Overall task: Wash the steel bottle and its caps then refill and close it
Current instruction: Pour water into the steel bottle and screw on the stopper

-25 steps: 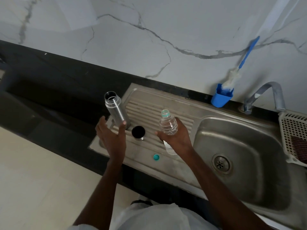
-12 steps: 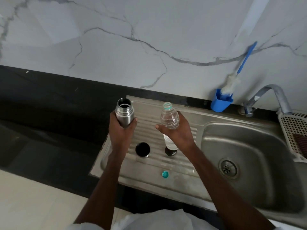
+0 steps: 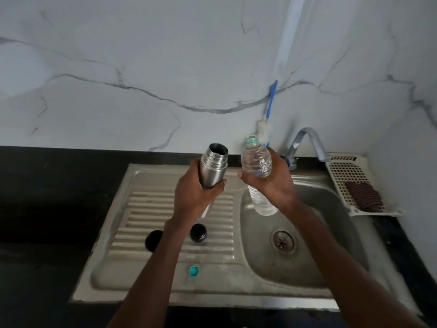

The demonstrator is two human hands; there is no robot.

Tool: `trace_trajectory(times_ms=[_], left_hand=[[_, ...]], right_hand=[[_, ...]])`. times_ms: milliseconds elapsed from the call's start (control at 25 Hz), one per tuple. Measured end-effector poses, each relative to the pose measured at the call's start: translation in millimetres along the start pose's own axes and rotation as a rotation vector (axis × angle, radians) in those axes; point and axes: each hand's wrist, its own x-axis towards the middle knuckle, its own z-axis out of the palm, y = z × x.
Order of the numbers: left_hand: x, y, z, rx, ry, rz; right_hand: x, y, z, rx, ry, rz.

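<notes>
Our left hand [image 3: 194, 197] grips the open steel bottle [image 3: 212, 168] above the drainboard [image 3: 142, 209]; our right hand [image 3: 272, 181] holds the uncapped plastic bottle [image 3: 256, 162] over the basin. Two dark caps [image 3: 198, 232] stand on the drainboard's ridges, with a teal cap [image 3: 194, 271] near its front edge.

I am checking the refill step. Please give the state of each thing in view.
steel bottle: uncapped, held by left hand
plastic water bottle: uncapped, partly full, held by right hand
two dark caps: off, lying on the drainboard
teal cap: off, on the drainboard
tap: not running
</notes>
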Motion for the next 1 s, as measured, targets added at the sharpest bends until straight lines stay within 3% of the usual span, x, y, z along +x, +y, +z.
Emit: trace_trajectory(times_ms=[280,560,1000], left_hand=[[-20.8,37.2,68.5,0.045,-0.077,-0.024],[-33.1,60.1,88.1,0.061,-0.075,-0.028],[-43.2,70.9,89.5,0.095,-0.038,-0.025]], right_hand=[[9.2,11.1,-91.0,-0.495,-0.017,-0.058],[23.6,14.2,-134.8,-0.917,-0.132,-0.207],[26.9,-2.9,-151.9,-1.079,-0.25,-0.333]])
